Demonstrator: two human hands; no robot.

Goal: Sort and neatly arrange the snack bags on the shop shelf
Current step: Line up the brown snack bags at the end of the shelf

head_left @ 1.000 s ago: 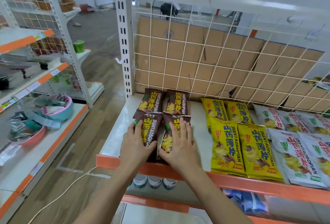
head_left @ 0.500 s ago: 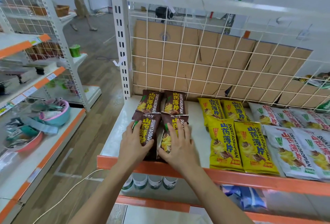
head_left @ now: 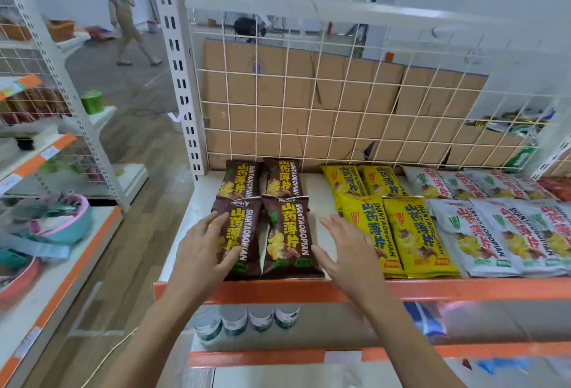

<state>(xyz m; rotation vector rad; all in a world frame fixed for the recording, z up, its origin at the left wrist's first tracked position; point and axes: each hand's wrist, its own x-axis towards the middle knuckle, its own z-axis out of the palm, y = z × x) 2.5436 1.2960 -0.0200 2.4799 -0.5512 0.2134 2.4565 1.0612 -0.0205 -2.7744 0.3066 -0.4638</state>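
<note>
On my feed the shelf (head_left: pixel 197 202) takes up most of the view. It has a white deck and an orange front lip, and is backed by a white wire grid (head_left: pixel 340 100) with flattened cardboard (head_left: pixel 278 94) behind it. The snack bags lie flat on the deck in colour groups, each two rows deep. I see white bags (head_left: pixel 494 233) on the right, yellow bags (head_left: pixel 401 227) in the middle and brown bags (head_left: pixel 282 180) on the left. A bare strip of deck separates brown from yellow. The front brown pair overlaps the lower edges of the back pair and reaches the orange lip.

The left hand (head_left: pixel 200 251) rests on the front left brown bag (head_left: pixel 244 233). Its fingers (head_left: pixel 213 220) are straight and slightly apart along the bag's left side, and the thumb lies across its face. The right hand (head_left: pixel 346 248) is over the bare strip, just beside the front right brown bag (head_left: pixel 287 233). Its fingers (head_left: pixel 332 222) are spread and hold nothing. I cannot tell whether its thumb touches that bag's edge. A short row of bottles (head_left: pixel 247 319) stands on the level below.
</note>
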